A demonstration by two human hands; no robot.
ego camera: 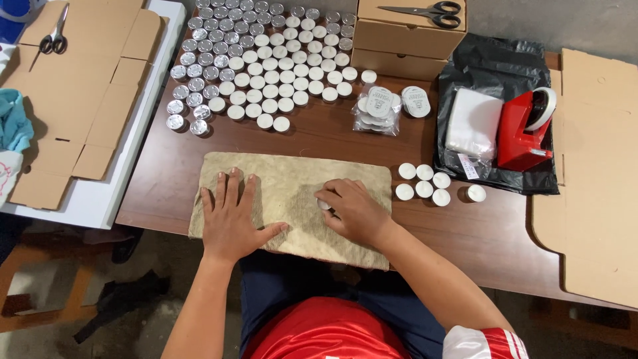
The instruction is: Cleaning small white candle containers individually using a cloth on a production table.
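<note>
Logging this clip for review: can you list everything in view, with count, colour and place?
Tealight candles: many, white and silver, table's far left.
Small tealight group: seven, white, right of cloth.
Cloth: one, beige, table's near edge.
Bagged round labels: one pack, clear and white, centre.
Tape dispenser: one, red, on black bag.
Scissors: one, black, on closed boxes.
Second scissors: one, on flat cardboard.
Left hand: flat on cloth.
Right hand: pinching one tealight.

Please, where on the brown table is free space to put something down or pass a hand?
Bare table lies between the tealight rows and the cloth pad, and below the small candle cluster. It is crowded at the rows, at the black bag with the red tape dispenser, and on the pad, under the left hand and right hand.
</note>
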